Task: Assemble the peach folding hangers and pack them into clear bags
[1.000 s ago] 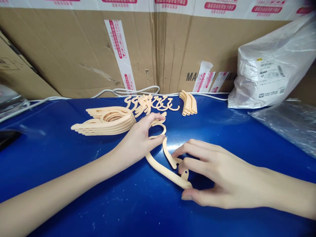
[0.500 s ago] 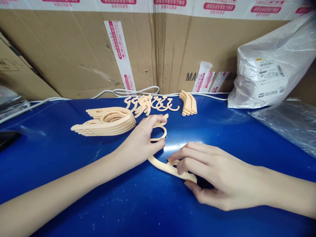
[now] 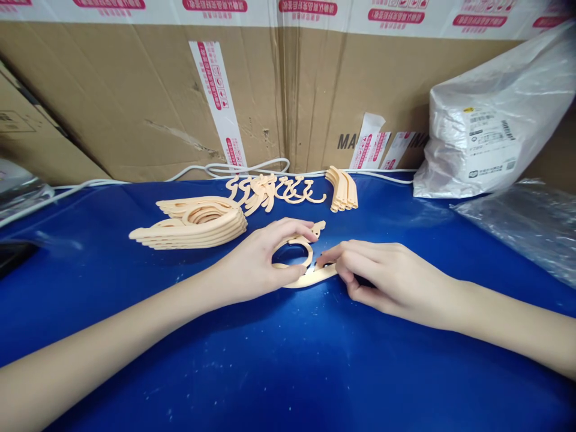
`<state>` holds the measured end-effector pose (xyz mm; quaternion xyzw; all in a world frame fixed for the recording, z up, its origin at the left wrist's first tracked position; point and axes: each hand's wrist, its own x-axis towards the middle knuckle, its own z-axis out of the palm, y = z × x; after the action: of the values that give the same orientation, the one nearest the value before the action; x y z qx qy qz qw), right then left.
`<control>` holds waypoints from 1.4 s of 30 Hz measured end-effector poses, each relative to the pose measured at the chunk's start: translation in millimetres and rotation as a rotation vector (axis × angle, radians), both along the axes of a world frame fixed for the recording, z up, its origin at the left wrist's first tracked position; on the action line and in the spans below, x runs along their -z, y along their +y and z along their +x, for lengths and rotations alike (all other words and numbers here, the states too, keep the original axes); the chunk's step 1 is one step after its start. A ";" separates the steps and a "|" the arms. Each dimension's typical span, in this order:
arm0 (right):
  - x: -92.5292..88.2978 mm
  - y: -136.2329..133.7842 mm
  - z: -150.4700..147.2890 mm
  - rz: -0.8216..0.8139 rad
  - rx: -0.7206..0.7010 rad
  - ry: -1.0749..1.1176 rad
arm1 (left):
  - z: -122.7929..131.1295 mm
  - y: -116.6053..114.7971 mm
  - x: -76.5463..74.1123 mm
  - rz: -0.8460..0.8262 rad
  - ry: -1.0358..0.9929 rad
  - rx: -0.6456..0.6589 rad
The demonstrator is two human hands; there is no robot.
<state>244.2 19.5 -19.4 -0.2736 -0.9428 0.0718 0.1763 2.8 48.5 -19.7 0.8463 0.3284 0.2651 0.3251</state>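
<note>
A cream plastic folding hanger (image 3: 315, 278) lies low over the blue table, its round middle opening turned toward me. My left hand (image 3: 263, 255) grips it from the left, fingers over the far arm and thumb by the near one. On the right, my right hand (image 3: 387, 276) pinches the end of the near arm between curled fingers and thumb. The far arm's tip shows just beyond my left fingertips. Part of the hanger is hidden under both hands.
Left of my hands sits a stack of folded cream hangers (image 3: 198, 234). Behind are loose cream hooks (image 3: 294, 195) and curved cream bars (image 3: 342, 191). A white cable (image 3: 252, 167) runs along cardboard boxes (image 3: 148, 102). Plastic-wrapped packages (image 3: 472, 144) stand at right on the blue table (image 3: 225, 366).
My right hand has moved up and left with the near arm, swinging it closer to the far arm. My left hand has shifted slightly right, still holding the hanger.
</note>
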 end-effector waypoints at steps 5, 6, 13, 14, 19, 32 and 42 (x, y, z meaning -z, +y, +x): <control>0.0 4.2 1.4 0.014 -0.023 -0.042 | 0.6 -0.8 0.8 0.035 0.017 -0.007; 0.1 5.9 1.9 0.022 -0.023 -0.049 | 0.9 -1.3 0.6 0.038 0.019 -0.008; -0.6 15.0 6.6 0.052 0.040 0.002 | 0.5 -1.3 -1.8 -0.034 -0.037 -0.011; -1.2 15.4 6.8 0.061 0.066 0.011 | 0.1 -0.1 -1.5 -0.035 -0.059 -0.008; -2.3 14.9 6.7 0.124 0.260 0.035 | -1.7 4.2 1.3 0.010 -0.091 0.018; -4.7 10.4 4.2 -0.077 0.191 0.118 | -0.1 -9.1 -3.9 0.133 0.198 0.057; -2.9 13.6 5.6 -0.288 0.078 0.156 | 1.7 -8.6 -3.7 0.349 0.353 0.024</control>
<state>249.8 33.2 -16.5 -0.3260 -0.8950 0.2202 0.2104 4.5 39.9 -16.0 0.9266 0.3192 0.1622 0.1147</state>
